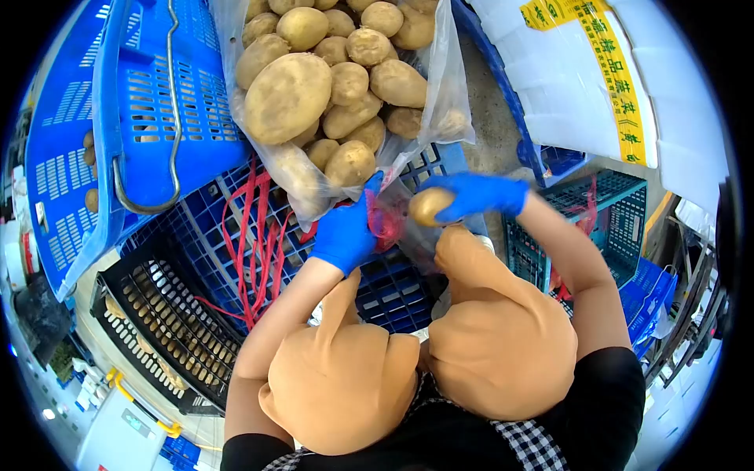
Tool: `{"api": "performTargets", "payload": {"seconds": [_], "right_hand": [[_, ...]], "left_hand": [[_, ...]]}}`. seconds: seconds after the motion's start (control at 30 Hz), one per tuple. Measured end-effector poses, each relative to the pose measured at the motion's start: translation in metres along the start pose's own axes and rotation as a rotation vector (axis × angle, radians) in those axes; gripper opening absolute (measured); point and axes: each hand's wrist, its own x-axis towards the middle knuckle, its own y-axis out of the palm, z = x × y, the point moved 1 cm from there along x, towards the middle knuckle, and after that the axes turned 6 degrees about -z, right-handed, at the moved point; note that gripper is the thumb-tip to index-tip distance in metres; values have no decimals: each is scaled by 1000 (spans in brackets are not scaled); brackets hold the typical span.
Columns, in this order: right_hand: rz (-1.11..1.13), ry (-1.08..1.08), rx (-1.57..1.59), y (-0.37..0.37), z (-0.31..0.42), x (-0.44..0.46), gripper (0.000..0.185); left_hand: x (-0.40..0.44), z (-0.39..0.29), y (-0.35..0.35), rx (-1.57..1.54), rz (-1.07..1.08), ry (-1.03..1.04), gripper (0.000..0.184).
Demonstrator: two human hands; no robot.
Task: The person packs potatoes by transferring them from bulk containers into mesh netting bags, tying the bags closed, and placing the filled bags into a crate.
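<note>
Both hands wear blue gloves. My left hand (347, 234) is closed on the edge of a clear plastic bag (452, 98), beside a bunch of red netting (385, 221). In my right hand (475, 198), slightly blurred, is a single potato (431, 206), held just right of the netting. Many potatoes (345, 82) of different sizes fill the open clear bag above my hands. Red straps (255, 243) hang over the blue crate (212, 228) under the bag.
A large blue crate (149, 102) with a metal handle stands at upper left. Lower left is a black crate (165, 322) holding potatoes. To the right are a green crate (613, 196) and a white box (581, 71) with yellow tape.
</note>
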Motion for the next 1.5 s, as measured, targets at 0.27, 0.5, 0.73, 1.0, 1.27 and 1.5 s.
{"api": "performTargets", "payload": {"seconds": [0.27, 0.5, 0.73, 1.0, 1.27, 1.5], "right_hand": [[-439, -471, -685, 49, -19, 21, 61], [-622, -430, -342, -10, 78, 49, 47], [-289, -261, 67, -14, 73, 93, 55], [-364, -258, 1403, -29, 37, 38, 52], [-497, -505, 861, -31, 67, -1, 63], [-574, -609, 804, -44, 62, -23, 74]], "left_hand": [[3, 0, -12, 177, -72, 94, 55], [-9, 14, -11, 155, -131, 131, 48], [-26, 35, 0, 233, -62, 23, 51], [-4, 26, -13, -590, -139, -71, 49], [37, -53, -81, -1193, -42, -187, 51], [53, -79, -87, -1024, -73, -207, 40]]}}
